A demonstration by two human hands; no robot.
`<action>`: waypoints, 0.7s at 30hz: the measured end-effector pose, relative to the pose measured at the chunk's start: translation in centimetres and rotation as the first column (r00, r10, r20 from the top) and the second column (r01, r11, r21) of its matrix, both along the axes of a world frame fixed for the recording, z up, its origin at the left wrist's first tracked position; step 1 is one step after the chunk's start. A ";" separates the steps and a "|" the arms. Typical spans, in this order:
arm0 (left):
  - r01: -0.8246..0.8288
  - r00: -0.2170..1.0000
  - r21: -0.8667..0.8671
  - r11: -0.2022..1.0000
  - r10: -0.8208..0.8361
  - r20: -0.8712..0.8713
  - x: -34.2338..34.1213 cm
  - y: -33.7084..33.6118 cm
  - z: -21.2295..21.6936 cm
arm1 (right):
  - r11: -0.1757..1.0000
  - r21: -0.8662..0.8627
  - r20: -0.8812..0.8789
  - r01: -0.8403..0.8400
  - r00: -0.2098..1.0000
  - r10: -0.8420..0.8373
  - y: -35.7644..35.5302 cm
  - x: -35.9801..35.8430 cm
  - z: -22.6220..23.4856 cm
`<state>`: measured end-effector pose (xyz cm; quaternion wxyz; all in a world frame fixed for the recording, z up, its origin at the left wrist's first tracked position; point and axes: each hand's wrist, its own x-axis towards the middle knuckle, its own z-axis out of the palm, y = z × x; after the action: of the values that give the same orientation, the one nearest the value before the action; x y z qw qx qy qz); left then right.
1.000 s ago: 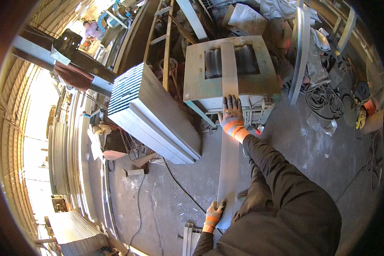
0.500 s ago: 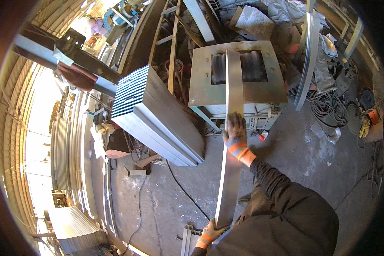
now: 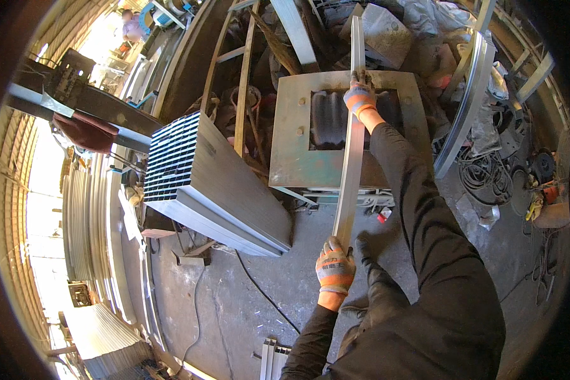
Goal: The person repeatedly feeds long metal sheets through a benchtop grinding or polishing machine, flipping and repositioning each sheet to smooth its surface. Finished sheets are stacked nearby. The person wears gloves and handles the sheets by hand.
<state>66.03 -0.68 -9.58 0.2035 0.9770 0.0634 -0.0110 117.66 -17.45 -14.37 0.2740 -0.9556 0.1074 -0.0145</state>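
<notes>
A long silvery metal profile (image 3: 348, 183) is held out in front of me, lying across the opening of the greenish metal-topped machine (image 3: 288, 161). My left hand (image 3: 334, 266), in a grey and orange glove, is closed around its near end. Further along, my right hand (image 3: 361, 100), gloved alike, grips the profile near its far end, above the machine's top. Its fingertips are partly hidden by the angle. Dark ribbed material (image 3: 329, 117) shows inside the machine's opening.
To the left leans a tall stack of metal profiles (image 3: 240, 190). A black cable (image 3: 263, 288) crosses the floor. Short metal pieces (image 3: 272, 358) lie near my left forearm. At right are an upright metal beam (image 3: 465, 104) and coiled cables (image 3: 484, 171). A person (image 3: 133, 26) is far off.
The metal profile has moved away from me, over the machine. My left hand has come forward with its near end, and my right hand has reached further out along it.
</notes>
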 end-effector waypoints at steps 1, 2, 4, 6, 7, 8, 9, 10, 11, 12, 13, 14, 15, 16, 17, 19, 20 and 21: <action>0.003 1.000 -0.006 1.000 -0.003 -0.005 0.1 -0.1 -0.1 | 0.998 -0.054 0.043 -0.040 0.998 0.042 -0.1 0.5 -0.4; -0.010 0.999 -0.028 1.000 0.009 -0.033 -0.4 0.0 -0.3 | 0.985 -0.164 -0.005 -0.054 0.999 0.054 0.2 -0.2 -1.1; -0.009 0.999 -0.078 0.997 0.005 -0.051 -2.5 0.6 -0.4 | 0.976 -0.216 0.100 -0.037 0.993 0.060 1.3 -2.6 -1.9; -0.014 0.997 -0.071 0.997 0.009 -0.077 -5.6 1.1 -0.3 | 0.960 -0.281 0.242 -0.006 0.967 0.077 2.2 -6.6 -1.7; -0.019 0.996 -0.069 0.997 0.012 -0.091 -7.3 1.4 -0.1 | 0.970 -0.244 0.275 -0.013 0.958 0.082 2.5 -8.8 -1.4; -0.024 0.994 -0.068 0.997 0.016 -0.109 -9.2 1.7 0.1 | 0.972 -0.234 0.246 -0.023 0.966 0.082 2.9 -11.0 -0.9; -0.032 0.987 -0.071 0.997 0.020 -0.160 -11.0 2.2 0.3 | 0.978 -0.205 0.275 -0.032 0.957 0.089 3.4 -13.2 -0.3; -0.029 0.992 -0.077 0.997 0.019 -0.123 -13.1 2.4 0.7 | 0.980 -0.194 0.221 -0.049 0.971 0.092 3.9 -15.3 0.2; -0.028 0.993 -0.079 0.996 0.019 -0.120 -15.3 2.8 1.1 | 0.979 -0.201 0.222 -0.045 0.971 0.090 4.4 -17.5 0.6; -0.032 0.992 -0.080 0.996 0.021 -0.125 -17.5 3.1 1.5 | 0.975 -0.213 0.219 -0.058 0.970 0.106 4.8 -19.7 1.0; -0.043 0.986 -0.109 0.993 0.024 -0.165 -19.6 3.6 1.9 | 0.972 -0.224 0.208 -0.067 0.971 0.114 5.3 -21.9 1.3; -0.047 0.988 -0.098 0.994 0.031 -0.152 -21.7 4.1 2.3 | 0.968 -0.238 0.181 -0.079 0.976 0.124 5.9 -24.1 1.5; -0.053 0.986 -0.085 0.995 0.039 -0.163 -23.9 4.6 2.8 | 0.972 -0.220 0.210 -0.077 0.970 0.125 6.4 -26.1 1.7; -0.055 0.986 -0.070 0.996 0.043 -0.163 -26.1 5.1 3.1 | 0.975 -0.206 0.221 -0.078 0.967 0.124 6.8 -28.2 1.9; -0.051 0.992 -0.077 0.996 0.041 -0.122 -28.2 5.6 3.4 | 0.974 -0.207 0.153 -0.089 0.981 0.122 7.2 -30.3 2.0; -0.063 0.988 -0.085 0.994 0.050 -0.145 -32.7 6.6 3.5 | 0.978 -0.190 0.172 -0.087 0.978 0.120 8.3 -34.5 2.2; -0.062 0.990 -0.091 0.994 0.050 -0.130 -35.2 7.0 3.2 | 0.976 -0.196 0.117 -0.095 0.986 0.119 8.9 -36.9 2.2; -0.078 0.975 -0.097 0.992 0.056 -0.215 -37.6 7.7 2.8 | 0.956 -0.272 0.100 -0.110 0.985 0.142 9.5 -39.3 2.2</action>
<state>28.43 7.02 -6.74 0.2466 0.9556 0.1167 -0.1112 78.37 -7.93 -12.20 0.1496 -0.9861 0.0267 -0.0677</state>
